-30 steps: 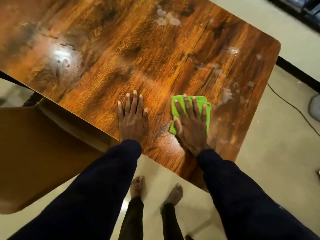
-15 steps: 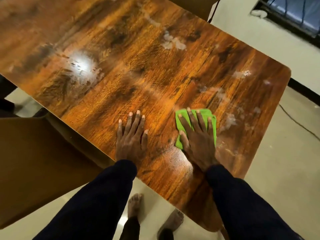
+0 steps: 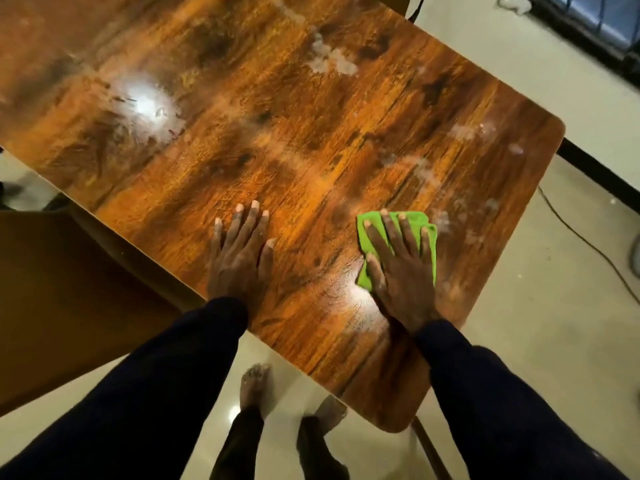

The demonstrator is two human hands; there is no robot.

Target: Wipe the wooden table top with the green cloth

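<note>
Nearest: bare feet [image 3: 256, 386] on the pale floor, below & left of the green cloth [image 3: 429, 247]. Dark sleeves run up to both hands. Right hand [image 3: 398, 271] lies flat on top of the cloth, fingers straight & fanned out, pressing it onto the wooden table top [image 3: 311, 161] close to the table's near-right edge. Nothing is curled round it. Left hand [image 3: 239, 258] sits palm-down on bare wood, well left of the cloth, fingers straight & fairly close together, holding nothing. Prob. a brace.

Cloth looks folded into a small pad: thin, soft, light. It'd prob. bunch or unfold if shoved by an edge, so it's best worked w/ palm & fingers across its middle, as here. The top is glossy, so the pad should slide easily, but it needs downward pressure to lift residue.

Just right of the cloth: pale smears [image 3: 441, 223], not yet wiped. Farther beyond it: more white patches [image 3: 332, 60]. Far left of the cloth: a bright glare spot [image 3: 145, 102] w/ streaks around it. Most of the top looks undone, I'd judge.
</note>
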